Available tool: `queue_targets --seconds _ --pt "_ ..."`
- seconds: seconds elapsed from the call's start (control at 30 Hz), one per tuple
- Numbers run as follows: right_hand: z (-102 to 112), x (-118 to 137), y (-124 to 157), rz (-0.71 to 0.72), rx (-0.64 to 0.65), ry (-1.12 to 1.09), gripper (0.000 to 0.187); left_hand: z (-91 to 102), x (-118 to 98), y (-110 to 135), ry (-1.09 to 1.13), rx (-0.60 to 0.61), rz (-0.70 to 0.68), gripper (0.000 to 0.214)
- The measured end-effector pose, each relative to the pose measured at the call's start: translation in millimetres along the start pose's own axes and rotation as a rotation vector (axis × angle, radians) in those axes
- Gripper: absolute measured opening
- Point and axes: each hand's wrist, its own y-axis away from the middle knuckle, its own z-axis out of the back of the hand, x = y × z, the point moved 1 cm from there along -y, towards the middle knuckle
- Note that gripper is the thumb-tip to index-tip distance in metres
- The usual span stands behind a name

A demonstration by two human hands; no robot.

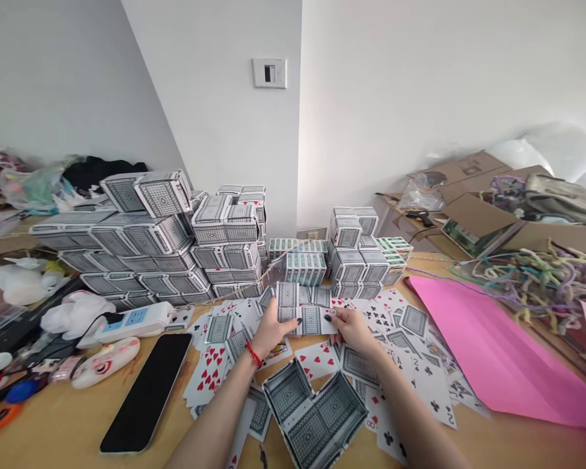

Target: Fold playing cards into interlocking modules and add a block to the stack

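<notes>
A: What sits at the far left of the desk (73, 426)?

B: White plush toys (73, 316), then a white power strip (134, 321) and a black phone (146, 394) lying flat, screen up. Behind them rises a tall block stack (141, 241), built of boxes covered in grey-backed playing cards.

A: And moving right?

B: Loose cards (212, 368) are strewn about, some face up (the ten of hearts is easy to read). Over them comes the left hand (272, 329), a red bracelet (254, 353) at its wrist.

A: What are its fingers doing?

B: Gripping the L-shaped card piece (312, 322) near its corner, thumb across the front; the fingers behind are mostly hidden.

A: So where is that piece exactly?

B: Raised between the two hands, just beyond an open card box (317, 417) with a notched rim. Behind it stand green-striped packs (305, 267).

A: The right hand (354, 331)?

B: Its fingers are closed narrowly on the piece's right end, thumb in front.

A: Past that?

B: A smaller block stack (359, 270) stands behind the right hand. Farther right lies a pink sheet (498, 352), with a tangled heap of fuzzy stems (542, 280) beyond it and an open carton (561, 234) behind the heap.
</notes>
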Motion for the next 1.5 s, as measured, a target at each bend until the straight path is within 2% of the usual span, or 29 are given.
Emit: queue_targets --seconds 0.07,0.23,0.47,0.67,0.83,1.07,1.17,1.33,1.5 --pt "-1.4 -0.2 0.1 -0.016 0.004 -0.017 0.035 -0.6 2.1 -1.0 -0.028 -0.001 -0.005 0.065" --pt "-7.9 -0.2 -1.1 -0.044 0.035 -0.131 0.037 0.6 7.0 -3.6 -0.100 0.015 -0.060 0.056" --pt "-14.3 -0.5 -3.2 -0.054 0.055 -0.233 0.040 5.1 10.9 -6.8 -0.168 -0.035 -0.091 0.065" --pt "-13.5 -2.4 -3.4 -0.041 0.066 -0.171 0.038 3.0 10.6 -5.0 -0.077 -0.059 -0.064 0.064" --pt "-13.0 -3.6 -3.4 0.009 -0.013 -0.064 0.036 -1.0 4.2 -1.4 -0.090 -0.032 -0.045 0.057" --pt "-14.5 -0.6 -2.0 0.058 -0.075 0.012 0.038 -1.0 -1.6 -0.3 -0.217 -0.090 -0.156 0.056" --pt "-16.7 -2.2 -2.7 0.047 -0.104 0.027 0.039 -1.3 -0.2 0.3 -0.207 -0.082 -0.151 0.055" --pt "-19.7 -2.0 -5.7 0.026 -0.140 -0.049 0.037 -2.8 2.5 -0.8 -0.233 -0.193 -0.136 0.055" --pt "-22.5 2.3 -5.6 0.072 -0.163 -0.181 0.037 -7.1 -1.5 0.6 -0.203 -0.285 -0.238 0.048"
